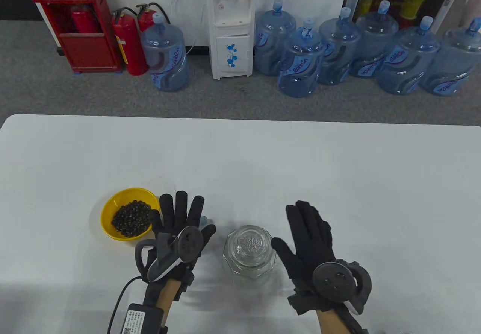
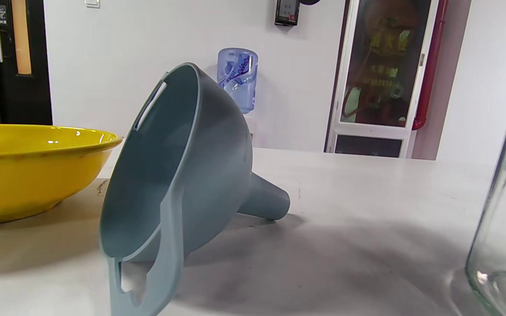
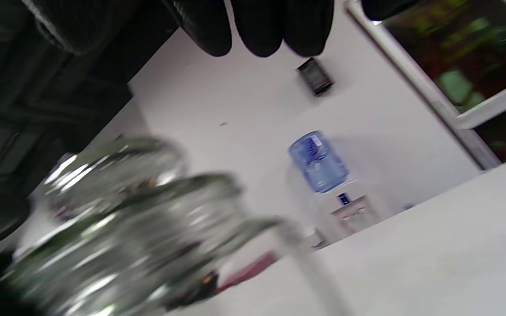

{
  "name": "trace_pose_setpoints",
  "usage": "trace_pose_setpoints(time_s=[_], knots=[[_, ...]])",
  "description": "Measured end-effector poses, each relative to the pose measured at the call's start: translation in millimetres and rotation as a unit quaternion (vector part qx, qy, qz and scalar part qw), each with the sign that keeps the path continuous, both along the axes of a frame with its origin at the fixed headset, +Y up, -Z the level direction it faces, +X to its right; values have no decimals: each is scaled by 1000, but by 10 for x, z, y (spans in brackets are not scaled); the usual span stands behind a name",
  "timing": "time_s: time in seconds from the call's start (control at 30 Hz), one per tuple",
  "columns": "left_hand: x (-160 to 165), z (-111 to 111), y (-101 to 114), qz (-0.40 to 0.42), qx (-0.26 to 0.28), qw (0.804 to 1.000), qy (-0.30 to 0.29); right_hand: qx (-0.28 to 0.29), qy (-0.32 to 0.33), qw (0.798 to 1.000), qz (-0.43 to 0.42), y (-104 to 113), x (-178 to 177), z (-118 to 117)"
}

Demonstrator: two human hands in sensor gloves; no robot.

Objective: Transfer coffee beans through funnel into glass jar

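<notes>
The glass jar (image 1: pixel 249 255) stands upright near the front edge of the white table (image 1: pixel 338 168), its mouth open and uncovered. From above, the textured pattern seen through its mouth could be the base or a little of some contents; I cannot tell which.

Left of the jar, the left hand (image 1: pixel 179 225) is held flat with its fingers (image 1: pixel 181 204) spread and pointing away from the person, gripping nothing. Directly beneath it lies the grey-blue plastic funnel (image 2: pixel 182 171), of which the table view shows only a pale sliver (image 1: pixel 204 220) past the hand's thumb side. The left wrist view shows the funnel tipped on its side on the table, wide mouth facing the camera, spout pointing away, with its slotted handle tab toward the camera. Whether the palm touches it cannot be told.

Further left of the jar, just beyond the funnel, sits the yellow bowl (image 1: pixel 109 213) holding a heap of dark coffee beans (image 1: pixel 132 218).

Right of the jar, the right hand (image 1: pixel 310 238) is open, fingers straight and close together, thumb (image 1: pixel 281 249) stretched toward the jar's shoulder and just beside it; contact is not clear. In the right wrist view the jar (image 3: pixel 139 245) is a blurred mass right below the gloved fingertips (image 3: pixel 257 30).
</notes>
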State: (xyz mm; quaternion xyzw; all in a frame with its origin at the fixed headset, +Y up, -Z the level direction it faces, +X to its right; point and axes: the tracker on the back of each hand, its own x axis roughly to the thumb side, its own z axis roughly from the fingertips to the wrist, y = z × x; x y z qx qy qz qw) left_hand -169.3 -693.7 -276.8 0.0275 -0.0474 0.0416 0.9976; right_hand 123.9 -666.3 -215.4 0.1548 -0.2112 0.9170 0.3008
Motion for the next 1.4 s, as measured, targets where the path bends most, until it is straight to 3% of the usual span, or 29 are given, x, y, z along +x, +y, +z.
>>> trace_pose_setpoints(time_s=[0.2, 0.4, 0.73, 1.4], knots=[[-15, -2, 2, 3, -2, 1000, 5, -11, 26, 991, 128, -79, -483, -1], [-26, -9, 2, 5, 0, 1000, 7, 4, 21, 988, 150, -117, -583, 8], [-22, -15, -10, 6, -10, 1000, 4, -43, 73, 993, 80, -100, -576, -58], [-4, -22, -19, -3, -11, 1000, 4, -33, 85, 993, 78, 23, -540, -34]])
